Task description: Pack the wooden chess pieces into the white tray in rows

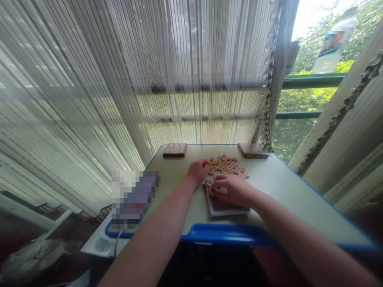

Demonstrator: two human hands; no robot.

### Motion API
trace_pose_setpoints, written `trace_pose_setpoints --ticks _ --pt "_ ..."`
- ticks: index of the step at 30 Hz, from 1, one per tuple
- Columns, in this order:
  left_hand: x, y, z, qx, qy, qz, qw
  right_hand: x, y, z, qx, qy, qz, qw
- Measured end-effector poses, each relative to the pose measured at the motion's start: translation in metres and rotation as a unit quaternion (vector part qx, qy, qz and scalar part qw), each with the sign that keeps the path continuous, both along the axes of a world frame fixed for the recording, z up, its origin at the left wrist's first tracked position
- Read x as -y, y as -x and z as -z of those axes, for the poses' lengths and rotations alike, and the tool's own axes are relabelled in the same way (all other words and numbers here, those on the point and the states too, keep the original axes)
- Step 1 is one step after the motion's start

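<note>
Many round wooden pieces with markings [225, 168] lie in a loose cluster on the pale table [173, 191]. At the cluster's left edge is my left hand [198, 172], its fingers closed around something too small to make out. My right hand [230, 188] reaches over an open shallow box [228, 207] with a dark inside and pale rim. Its fingers pinch a round piece [212, 191] at the box's left side. Beside it, another round piece [210, 183] lies in the box's upper left corner.
Two brown flat boxes stand at the far edge, one left [175, 150] and one right [253, 150]. A blurred-out device [134, 201] with a cable lies at the left. Blue trim [227, 232] edges the table; curtains [203, 59] hang behind, and a bottle [335, 44] is by the window.
</note>
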State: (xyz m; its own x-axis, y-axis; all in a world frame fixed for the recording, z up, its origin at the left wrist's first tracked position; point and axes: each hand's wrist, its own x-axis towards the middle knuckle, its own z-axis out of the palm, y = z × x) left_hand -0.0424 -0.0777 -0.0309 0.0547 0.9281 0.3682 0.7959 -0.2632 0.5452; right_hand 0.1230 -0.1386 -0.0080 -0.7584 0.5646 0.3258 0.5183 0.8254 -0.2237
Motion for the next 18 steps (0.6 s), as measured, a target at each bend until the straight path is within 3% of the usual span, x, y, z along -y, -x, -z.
trace_pose_setpoints --ticks 18 --pt "-0.003 0.003 0.0 -0.006 0.004 0.007 1.0 -0.013 -0.009 0.002 -0.068 0.036 0.019 0.997"
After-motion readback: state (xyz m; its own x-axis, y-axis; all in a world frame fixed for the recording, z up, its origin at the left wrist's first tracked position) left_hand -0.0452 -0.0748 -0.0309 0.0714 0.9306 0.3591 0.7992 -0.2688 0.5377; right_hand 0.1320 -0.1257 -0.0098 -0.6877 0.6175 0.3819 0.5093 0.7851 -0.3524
